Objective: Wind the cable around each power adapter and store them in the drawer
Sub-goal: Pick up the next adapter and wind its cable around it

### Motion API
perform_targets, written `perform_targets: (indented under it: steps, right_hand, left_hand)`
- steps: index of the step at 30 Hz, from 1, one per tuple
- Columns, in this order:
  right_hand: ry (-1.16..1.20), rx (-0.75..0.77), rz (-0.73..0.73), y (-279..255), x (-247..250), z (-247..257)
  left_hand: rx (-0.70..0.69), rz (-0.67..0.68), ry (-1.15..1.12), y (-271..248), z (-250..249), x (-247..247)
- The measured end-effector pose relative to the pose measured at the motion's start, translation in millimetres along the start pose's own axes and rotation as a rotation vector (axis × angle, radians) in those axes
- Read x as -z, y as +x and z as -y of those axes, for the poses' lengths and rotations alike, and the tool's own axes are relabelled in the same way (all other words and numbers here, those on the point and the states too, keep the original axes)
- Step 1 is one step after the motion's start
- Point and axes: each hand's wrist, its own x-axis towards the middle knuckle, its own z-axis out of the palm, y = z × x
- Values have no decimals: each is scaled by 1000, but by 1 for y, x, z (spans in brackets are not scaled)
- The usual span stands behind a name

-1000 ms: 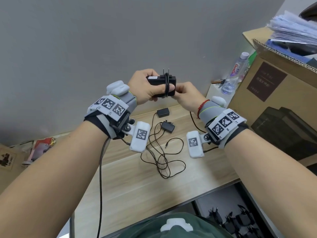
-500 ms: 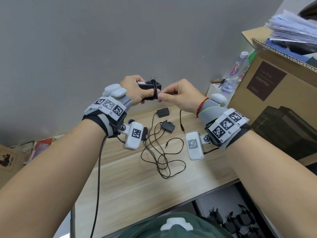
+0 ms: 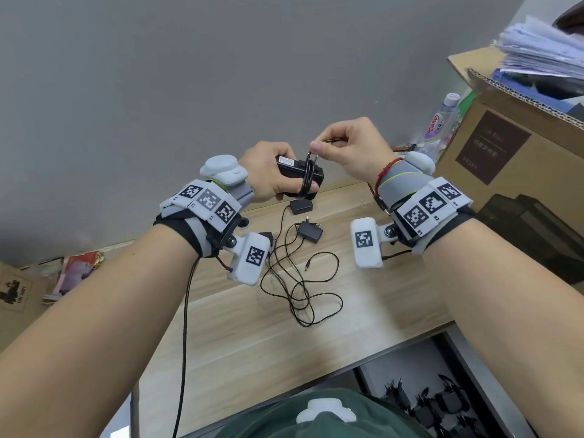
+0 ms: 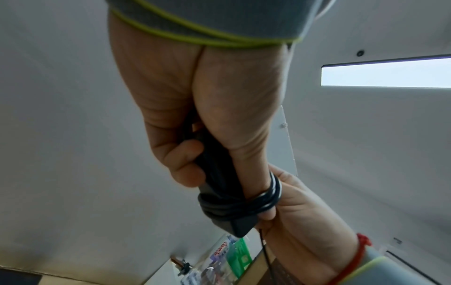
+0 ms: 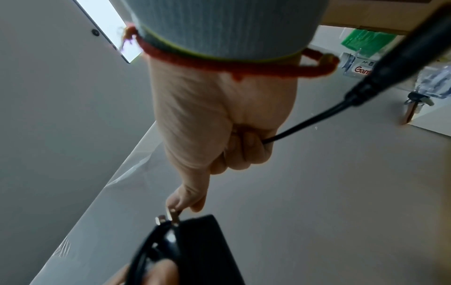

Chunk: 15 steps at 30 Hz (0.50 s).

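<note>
My left hand [image 3: 284,181] grips a black power adapter [image 3: 286,168] above the table, prongs up. Several turns of its thin black cable [image 3: 306,178] circle the body. The left wrist view shows those coils [image 4: 244,204] also looping over my left thumb. My right hand [image 3: 319,148] sits just above the prongs and pinches the cable between thumb and forefinger. In the right wrist view the cable's free end [image 5: 292,131] passes out of my curled right fingers, and its barrel plug [image 5: 402,57] hangs by the wrist. An open drawer [image 3: 401,371] at the lower right holds several wound adapters.
Two more black adapters [image 3: 301,206] [image 3: 311,232] lie on the wooden table [image 3: 252,343] with their cables tangled in loose loops [image 3: 300,289]. A cardboard box [image 3: 505,147] topped with papers and a water bottle [image 3: 439,121] stand at the right. A grey wall is close behind.
My right hand has lifted up and over the adapter's prongs with the cable. My left hand has shifted the adapter slightly right. Less loose cable hangs down.
</note>
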Motion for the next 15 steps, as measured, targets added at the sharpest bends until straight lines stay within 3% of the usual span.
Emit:
perform_targets:
  steps: [9, 15]
  right_hand:
    - [8, -44, 16, -9, -14, -17]
    - [68, -95, 127, -23, -31, -23]
  left_hand:
    - [-61, -58, -288, -1, -13, -1]
    - [-57, -160, -453, 4, -18, 3]
